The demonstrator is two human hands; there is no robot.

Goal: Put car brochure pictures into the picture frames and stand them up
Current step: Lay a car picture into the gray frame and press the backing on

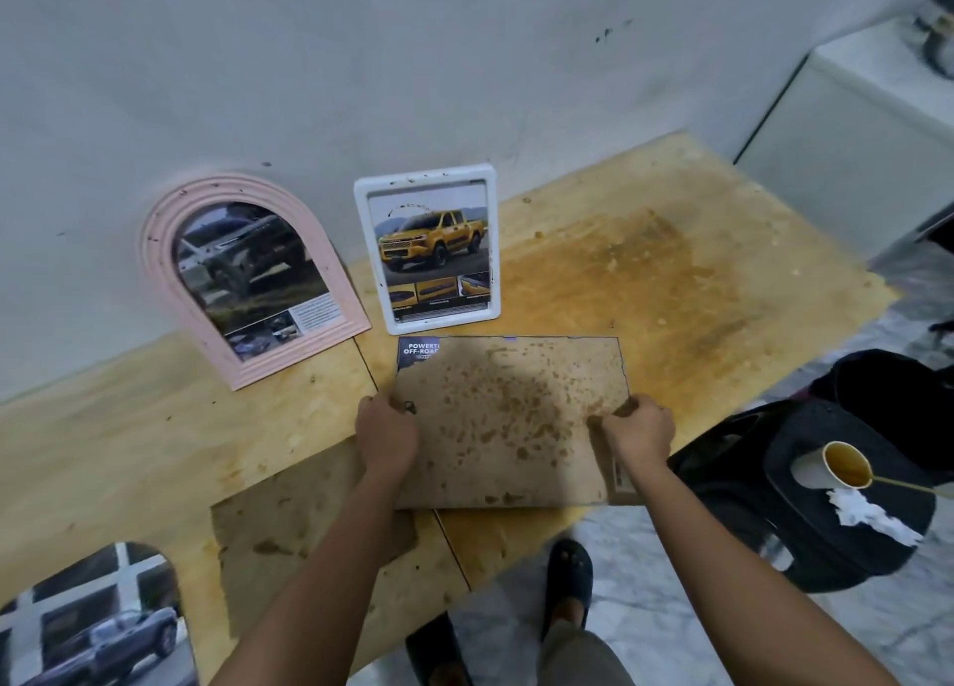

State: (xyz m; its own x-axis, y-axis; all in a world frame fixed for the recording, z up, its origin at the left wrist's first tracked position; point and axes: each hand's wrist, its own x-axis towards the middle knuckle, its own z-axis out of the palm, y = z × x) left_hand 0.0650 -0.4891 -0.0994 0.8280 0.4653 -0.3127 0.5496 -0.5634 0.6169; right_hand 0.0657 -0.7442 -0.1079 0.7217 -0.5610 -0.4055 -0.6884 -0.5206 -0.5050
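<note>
Brown, stained backing board point(506, 417) lies flat on the table point(671, 272), long axis left-to-right. Left hand point(387, 432) curls round its left short edge, right hand point(637, 435) round the right; equally near. Brochure picture point(419, 352) peeks out at far-left corner. Judged: board not yet seated square.

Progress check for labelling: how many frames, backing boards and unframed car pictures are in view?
Frames: 2, pink arched frame, white frame
Backing boards: 2, held board, spare board
Unframed pictures: 2, arched cutout, brochure page under held board
Total: 6
</note>
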